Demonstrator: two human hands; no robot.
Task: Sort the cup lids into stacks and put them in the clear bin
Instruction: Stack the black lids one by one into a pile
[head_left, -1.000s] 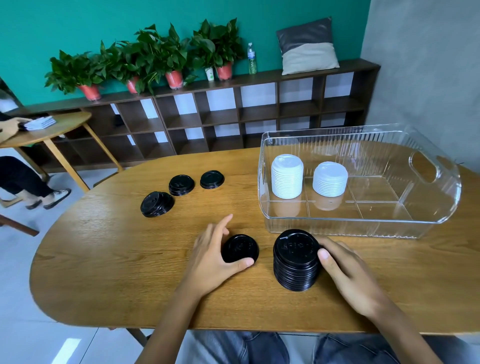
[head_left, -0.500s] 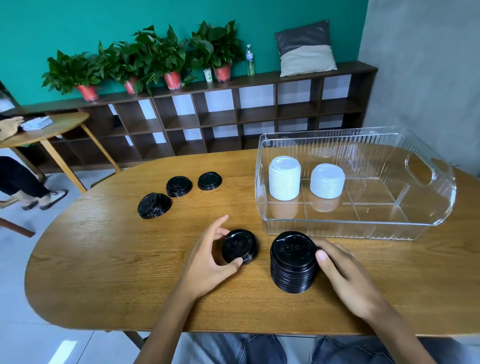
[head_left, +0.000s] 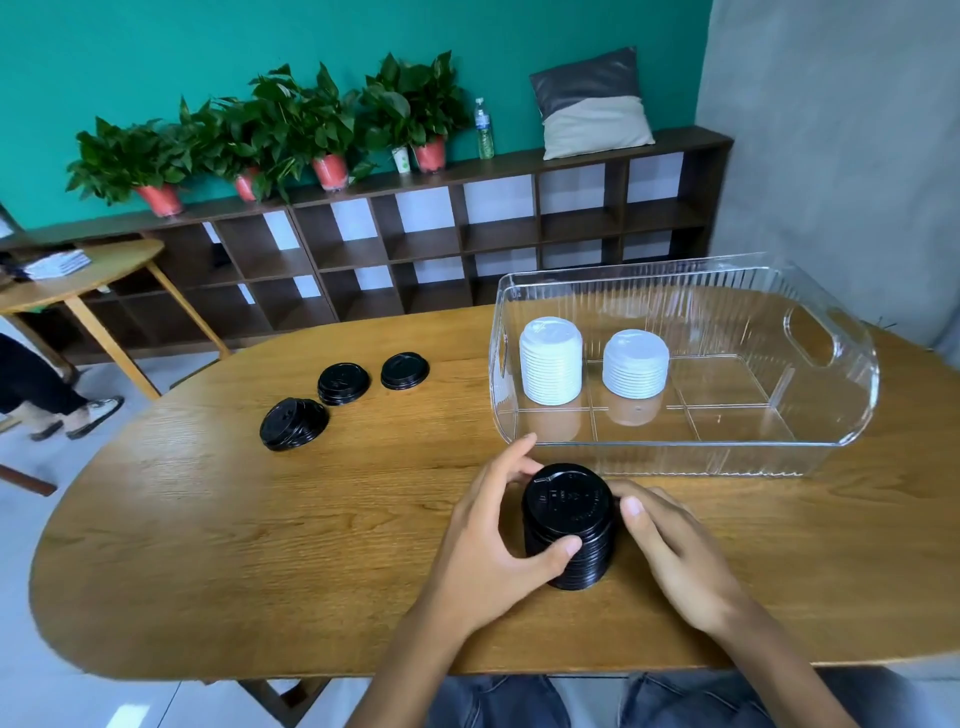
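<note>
The tall black lid stack (head_left: 570, 527) is best pressed evenly from both sides, so the top lid is seated flat and nothing is tipped. It is stood on the wooden table (head_left: 208, 519), just in front of the clear bin (head_left: 852, 374) — at about 6 o'clock from the bin's two white stacks (head_left: 550, 361). The left hand (head_left: 488, 540) is curled around the stack's 9 o'clock side, thumb low on the front. The right hand (head_left: 675, 556) is laid against the 3 o'clock side — fingers bent, touching.
</note>
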